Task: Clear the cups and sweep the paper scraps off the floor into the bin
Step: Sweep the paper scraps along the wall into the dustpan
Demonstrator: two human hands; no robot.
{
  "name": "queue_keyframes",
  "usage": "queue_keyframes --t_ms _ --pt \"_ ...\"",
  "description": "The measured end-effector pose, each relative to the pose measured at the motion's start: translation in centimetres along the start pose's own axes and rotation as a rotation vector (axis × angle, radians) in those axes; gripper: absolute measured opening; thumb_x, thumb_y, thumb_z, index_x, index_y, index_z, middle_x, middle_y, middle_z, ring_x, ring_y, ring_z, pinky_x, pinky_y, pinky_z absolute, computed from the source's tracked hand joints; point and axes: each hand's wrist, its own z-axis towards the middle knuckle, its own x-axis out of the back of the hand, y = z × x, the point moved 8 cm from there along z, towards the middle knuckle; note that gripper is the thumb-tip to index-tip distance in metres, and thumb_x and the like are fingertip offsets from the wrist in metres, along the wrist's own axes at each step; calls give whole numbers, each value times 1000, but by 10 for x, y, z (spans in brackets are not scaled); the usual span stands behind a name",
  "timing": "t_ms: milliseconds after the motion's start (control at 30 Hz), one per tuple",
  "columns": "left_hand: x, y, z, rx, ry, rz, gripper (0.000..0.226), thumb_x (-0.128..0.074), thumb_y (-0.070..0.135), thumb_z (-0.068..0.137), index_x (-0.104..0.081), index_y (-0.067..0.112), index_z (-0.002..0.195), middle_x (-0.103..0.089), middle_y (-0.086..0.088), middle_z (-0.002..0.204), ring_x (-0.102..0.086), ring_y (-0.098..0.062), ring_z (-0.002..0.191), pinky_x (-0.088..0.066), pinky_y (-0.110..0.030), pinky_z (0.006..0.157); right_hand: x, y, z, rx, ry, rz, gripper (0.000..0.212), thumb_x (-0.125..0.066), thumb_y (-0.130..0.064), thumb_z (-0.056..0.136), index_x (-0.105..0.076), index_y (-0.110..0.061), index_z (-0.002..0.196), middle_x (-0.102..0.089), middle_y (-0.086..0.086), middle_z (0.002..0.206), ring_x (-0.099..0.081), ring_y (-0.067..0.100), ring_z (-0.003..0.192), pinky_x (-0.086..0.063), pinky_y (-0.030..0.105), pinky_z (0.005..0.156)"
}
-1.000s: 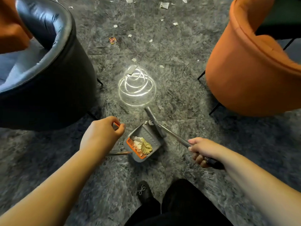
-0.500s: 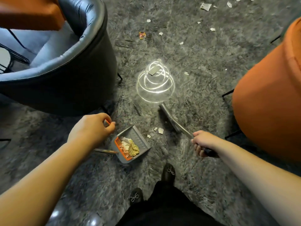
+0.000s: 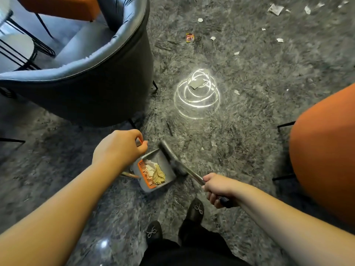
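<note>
Gripping dustpan handle (image 3: 138, 141), left hand (image 3: 117, 148) steadies grey dustpan (image 3: 163, 166) on floor (image 3: 249, 131) — crumpled paper (image 3: 156, 172) inside. Right hand (image 3: 219, 187) clenched round broom handle (image 3: 194, 176); broom head (image 3: 169, 153) at pan mouth. Paper scraps (image 3: 236, 92) scattered beyond — between dark chair (image 3: 92, 89), orange chair (image 3: 324, 169).

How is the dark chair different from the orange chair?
The dark blue-grey leather tub chair stands on the far left of the grey carpet, while the orange tub chair stands on the right. The dark one looks shiny and shows its seat; the orange one looks matte and shows only its rounded outside. Both have curved backs and thin black legs, and both stand on the carpet.
</note>
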Motion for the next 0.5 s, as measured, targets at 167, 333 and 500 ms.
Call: queue_keyframes --t_ms 167,333,500 --pt "0 4 -2 1 2 6 24 -53 52 90 -64 32 99 -68 2 88 -63 -20 77 -58 -36 67 -4 -7 -4 35 -42 1 27 -39 -6 98 -42 -25 117 -40 2 53 -31 6 35 -26 12 37" --pt "11 -3 6 23 -15 -9 24 -55 51 92 -63 31 104 -66 1 88 -63 -18 77 -58 -36 68 12 -11 -19 52 -10 35 29 -38 -7 98 -42 -26 120 -40 2 57 -31 5 34 -26 11 35" --pt "20 4 13 38 9 -15 24 -57 49 92 -65 30 102 -66 -1 85 -62 -19 75 -58 -37 67 39 -24 -33 90 33 103 28 -36 -7 99 -43 -28 116 -38 1 56 -31 5 36 -23 10 37"
